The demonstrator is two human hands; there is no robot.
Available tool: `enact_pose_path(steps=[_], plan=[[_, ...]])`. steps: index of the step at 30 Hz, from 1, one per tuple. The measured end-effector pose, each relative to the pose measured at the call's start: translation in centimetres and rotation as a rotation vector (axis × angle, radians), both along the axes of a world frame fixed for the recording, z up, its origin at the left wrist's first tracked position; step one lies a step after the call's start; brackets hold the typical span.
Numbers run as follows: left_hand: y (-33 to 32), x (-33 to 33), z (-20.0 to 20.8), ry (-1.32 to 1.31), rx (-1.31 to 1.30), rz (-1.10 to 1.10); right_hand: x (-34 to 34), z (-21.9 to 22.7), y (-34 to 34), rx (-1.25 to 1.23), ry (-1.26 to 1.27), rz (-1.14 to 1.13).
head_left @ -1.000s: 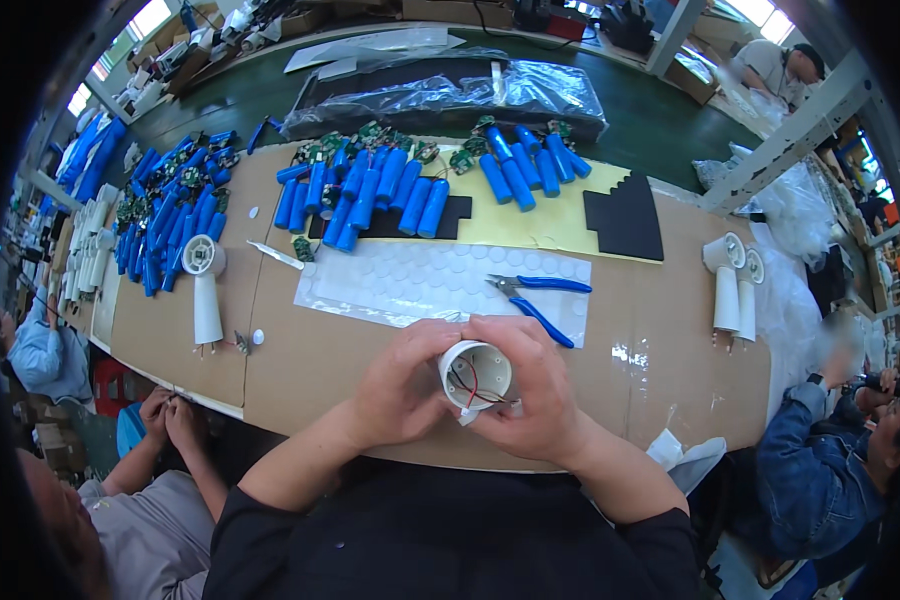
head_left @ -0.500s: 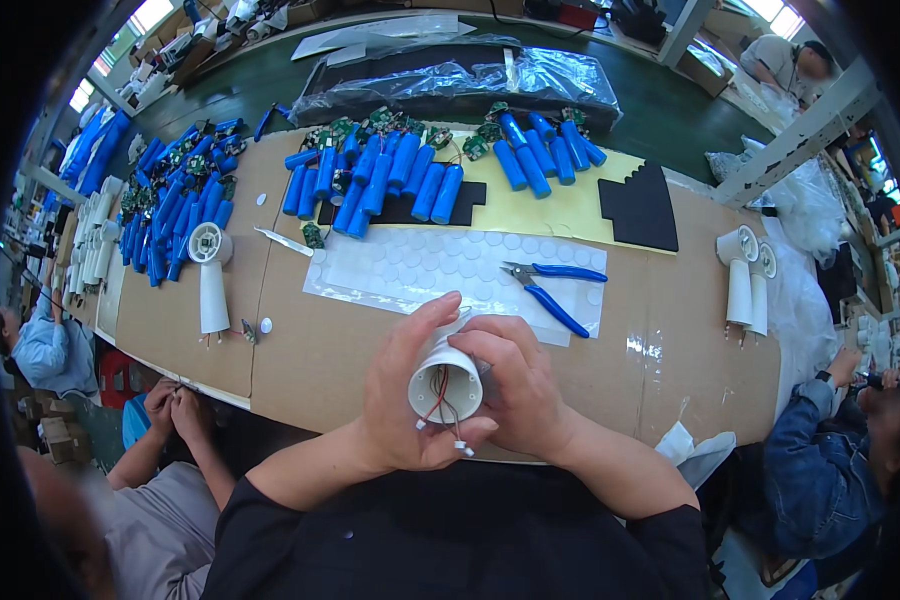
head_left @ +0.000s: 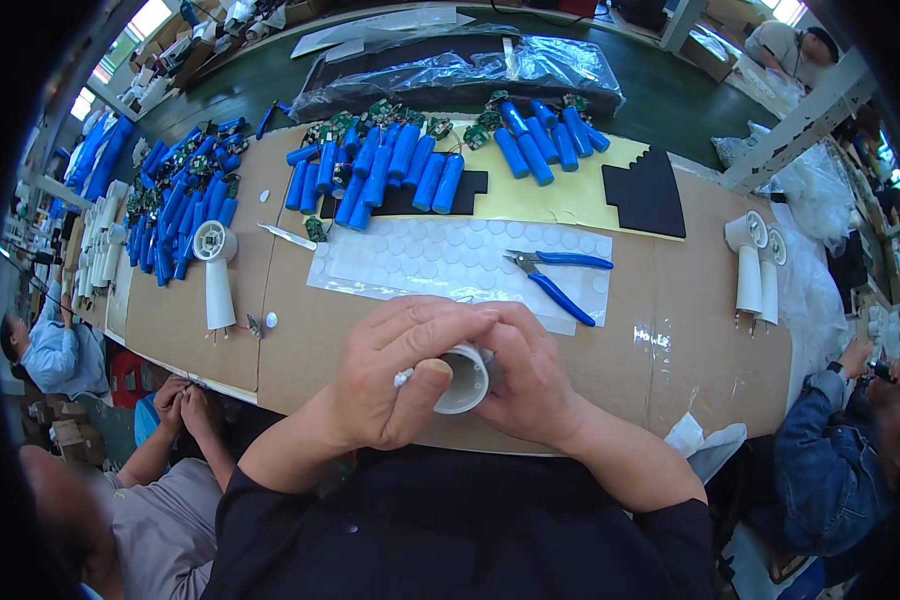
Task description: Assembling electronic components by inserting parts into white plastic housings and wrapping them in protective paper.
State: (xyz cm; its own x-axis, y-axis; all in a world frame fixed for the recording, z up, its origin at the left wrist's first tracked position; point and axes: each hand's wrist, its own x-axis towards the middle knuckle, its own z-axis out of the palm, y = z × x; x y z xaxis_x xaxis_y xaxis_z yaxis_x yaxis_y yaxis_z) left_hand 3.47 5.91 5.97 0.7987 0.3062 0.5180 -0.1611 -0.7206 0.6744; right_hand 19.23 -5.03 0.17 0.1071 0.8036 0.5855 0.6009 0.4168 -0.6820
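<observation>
The brown cardboard-covered table [head_left: 300, 330] carries all the work, its near edge at the person's chest. Against its far edge lies a dark plastic-wrapped bundle [head_left: 450, 70]; before that, a yellow sheet [head_left: 560, 200] bearing black foam pads [head_left: 648, 190], two of them visible. Blue cylindrical cells [head_left: 390, 170] lie in three groups: a pile toward the far left corner, a row at the far middle and five on the yellow sheet; the full count cannot be told. A white sheet of round stickers [head_left: 440, 265] lies at the middle, with one pair of blue-handled pliers [head_left: 555, 275] on its right part. White tubes: one standing unit near the left edge [head_left: 215, 275], two near the right edge [head_left: 752, 265], and one in hand. Change noted: a second ago the white tube [head_left: 462, 380] showed its open end with wires inside to the camera; it is now tipped and sits lower, just over the near edge, largely covered. The left hand [head_left: 400, 375] is curled around it, thumb pressed on the rim; the right hand [head_left: 530, 385] cups the far side, fingers closed upon it. In my judgement, work has moved from inspecting the interior to pressing or seating something at the rim. Other people's hands show below the left and right edges.
</observation>
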Motion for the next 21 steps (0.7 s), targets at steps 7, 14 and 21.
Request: enact_pose_path(steps=[7,14,21], plan=[[1.0,0.9,0.8,0.059,-0.05,-0.067,0.1,0.1,0.2,-0.022,0.007,-0.006],[1.8,1.2,-0.4,0.029,-0.167,-0.098,0.3,0.0,0.5,-0.023,-0.006,0.013],[1.1,2.0,-2.9,-0.183,-0.363,-0.163,0.7,-1.9,0.4,-0.085,-0.051,-0.016]])
